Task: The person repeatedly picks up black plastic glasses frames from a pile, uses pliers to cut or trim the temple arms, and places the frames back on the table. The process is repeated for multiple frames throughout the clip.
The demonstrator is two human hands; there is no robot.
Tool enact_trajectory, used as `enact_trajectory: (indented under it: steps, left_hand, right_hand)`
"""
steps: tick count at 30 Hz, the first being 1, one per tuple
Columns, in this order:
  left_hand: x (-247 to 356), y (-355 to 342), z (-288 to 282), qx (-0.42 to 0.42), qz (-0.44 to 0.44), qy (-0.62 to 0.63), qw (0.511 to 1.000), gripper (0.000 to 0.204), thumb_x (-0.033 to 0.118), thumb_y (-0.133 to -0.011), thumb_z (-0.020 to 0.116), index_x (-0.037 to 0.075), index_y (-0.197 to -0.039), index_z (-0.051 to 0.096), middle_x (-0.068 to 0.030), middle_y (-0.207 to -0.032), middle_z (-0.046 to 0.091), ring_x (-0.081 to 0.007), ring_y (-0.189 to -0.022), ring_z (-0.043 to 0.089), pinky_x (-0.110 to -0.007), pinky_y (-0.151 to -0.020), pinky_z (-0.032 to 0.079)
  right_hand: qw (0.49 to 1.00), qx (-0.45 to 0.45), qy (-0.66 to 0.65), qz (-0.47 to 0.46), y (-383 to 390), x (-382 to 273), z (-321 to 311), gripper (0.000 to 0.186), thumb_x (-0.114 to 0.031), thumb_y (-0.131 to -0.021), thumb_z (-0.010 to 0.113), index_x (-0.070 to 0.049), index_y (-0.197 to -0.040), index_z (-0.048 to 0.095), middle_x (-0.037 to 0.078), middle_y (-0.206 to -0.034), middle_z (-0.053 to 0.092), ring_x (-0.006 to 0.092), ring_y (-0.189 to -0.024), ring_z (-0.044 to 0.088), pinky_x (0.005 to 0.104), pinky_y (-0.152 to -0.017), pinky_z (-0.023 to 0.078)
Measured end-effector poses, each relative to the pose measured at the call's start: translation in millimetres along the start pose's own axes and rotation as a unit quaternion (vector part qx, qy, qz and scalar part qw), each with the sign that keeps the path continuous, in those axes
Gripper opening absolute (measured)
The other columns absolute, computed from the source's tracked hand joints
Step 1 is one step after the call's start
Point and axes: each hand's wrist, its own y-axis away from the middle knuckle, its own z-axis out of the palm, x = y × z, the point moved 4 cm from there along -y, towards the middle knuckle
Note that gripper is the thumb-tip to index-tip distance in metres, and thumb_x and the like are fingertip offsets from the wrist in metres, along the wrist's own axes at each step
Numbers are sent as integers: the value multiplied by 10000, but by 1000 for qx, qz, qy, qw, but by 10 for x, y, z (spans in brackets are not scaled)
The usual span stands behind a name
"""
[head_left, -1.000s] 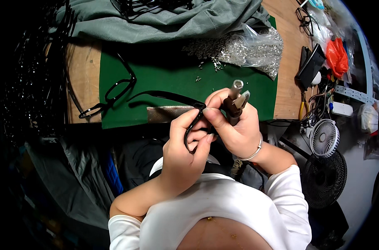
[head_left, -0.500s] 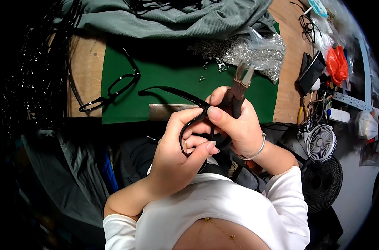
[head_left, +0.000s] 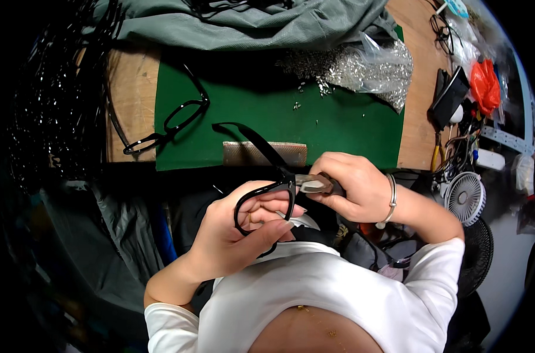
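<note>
My left hand [head_left: 235, 229] holds a black glasses frame [head_left: 263, 189] low over the front of the workbench, fingers curled behind the rim, one temple extending up and left over the green mat [head_left: 355, 135]. My right hand [head_left: 355, 185] grips metal pliers [head_left: 314, 183], their jaws at the frame's right-hand corner by the hinge; whether they bite on it is unclear. Behind lies a ridged metal strip [head_left: 264, 154]. Another black frame [head_left: 198, 102] rests on the mat's left side. A clear bag of small silver pieces [head_left: 391, 70] lies at the back right, some pieces spilled.
Grey-green fabric [head_left: 250, 26] covers the bench's back. Black frames [head_left: 59, 94] heap at the left. Along the right are a phone [head_left: 447, 97], red plastic bag [head_left: 484, 85], cables, yellow-handled tool [head_left: 437, 156], white fan [head_left: 464, 200] and black fan [head_left: 476, 259].
My right hand has moved right and down, swinging the pliers from pointing upward to sideways at the frame's hinge. My left hand has shifted left and lower, turning the frame's rim.
</note>
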Motion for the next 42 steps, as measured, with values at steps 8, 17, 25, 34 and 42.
enact_trajectory:
  steps: [8,17,25,34,42]
  left_hand:
    - [-39,91,-4,-6,27,-159,987,388,-106,-780,532,-22,-1149,444,-130,-957,612,-141,-786,618,-242,-690,493]
    - [-28,58,72,48,191,-378,905,351,-119,-667,624,-19,-996,555,-154,-843,609,-268,-671,603,-284,-599,490]
    - [100,114,46,75,185,-455,868,376,-101,-667,625,14,-1019,566,-130,-875,617,-273,-718,612,-286,-616,493]
    - [801,-275,-594,136,294,-748,579,331,148,-761,632,16,-1054,551,-141,-897,578,-266,-783,558,-331,-634,465]
    - [903,-571,-857,128,237,-698,664,540,271,-707,696,45,-1143,472,-115,-869,552,-244,-760,566,-318,-662,468]
  right_hand:
    - [988,26,84,-123,-86,-54,-14,174,-81,-665,635,-47,-780,510,79,-693,492,274,-654,504,341,-592,416]
    - [959,111,195,-171,-69,12,8,203,-92,-618,673,-64,-647,474,59,-601,433,237,-556,463,332,-519,374]
    - [966,120,166,-158,-97,77,-100,227,-110,-615,676,-65,-777,524,81,-728,486,260,-686,494,341,-629,402]
    - [976,137,117,-121,-149,172,-59,219,-90,-622,686,-66,-757,516,67,-695,495,251,-657,502,331,-615,412]
    - [982,157,67,-76,-109,219,-156,191,-69,-648,658,-50,-776,517,85,-722,518,274,-665,508,351,-619,425]
